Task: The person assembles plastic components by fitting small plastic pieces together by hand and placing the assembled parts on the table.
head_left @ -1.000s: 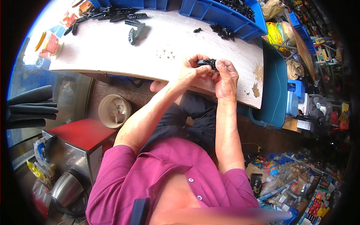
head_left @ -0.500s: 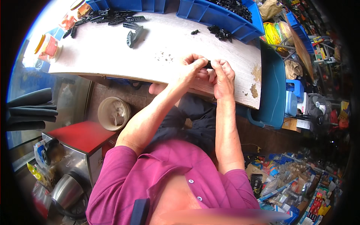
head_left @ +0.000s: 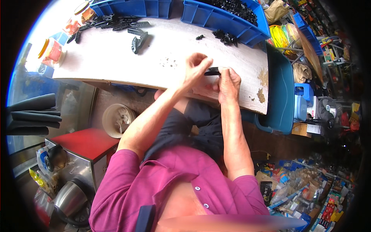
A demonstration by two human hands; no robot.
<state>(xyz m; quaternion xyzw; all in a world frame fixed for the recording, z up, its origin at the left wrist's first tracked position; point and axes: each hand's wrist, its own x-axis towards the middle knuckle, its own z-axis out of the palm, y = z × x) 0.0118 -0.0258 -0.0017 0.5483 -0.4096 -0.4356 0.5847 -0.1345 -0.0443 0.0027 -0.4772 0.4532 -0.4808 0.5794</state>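
A slim black plastic part (head_left: 212,71) lies between my two hands above the table's near edge. My right hand (head_left: 229,84) pinches its right end between thumb and fingers. My left hand (head_left: 193,70) is at its left end, with thumb and forefinger brought together in a pinch. Whatever those left fingertips hold, if anything, is too small to make out. Beyond my hands on the pale table (head_left: 116,58) lie a small heap of little black parts (head_left: 225,38) and one little black clump (head_left: 199,37). Farther left are two larger black pieces (head_left: 139,40).
A blue bin (head_left: 216,21) full of small black parts stands at the back right, another blue bin (head_left: 133,8) at the back left. Long black pieces (head_left: 112,23) lie before it. A lidded jar (head_left: 51,52) stands far left. A teal tub (head_left: 280,89) adjoins the table's right edge.
My left hand has drawn slightly away from the right, and more of the black part shows between them. The right hand has come down slightly, keeping its pinch.
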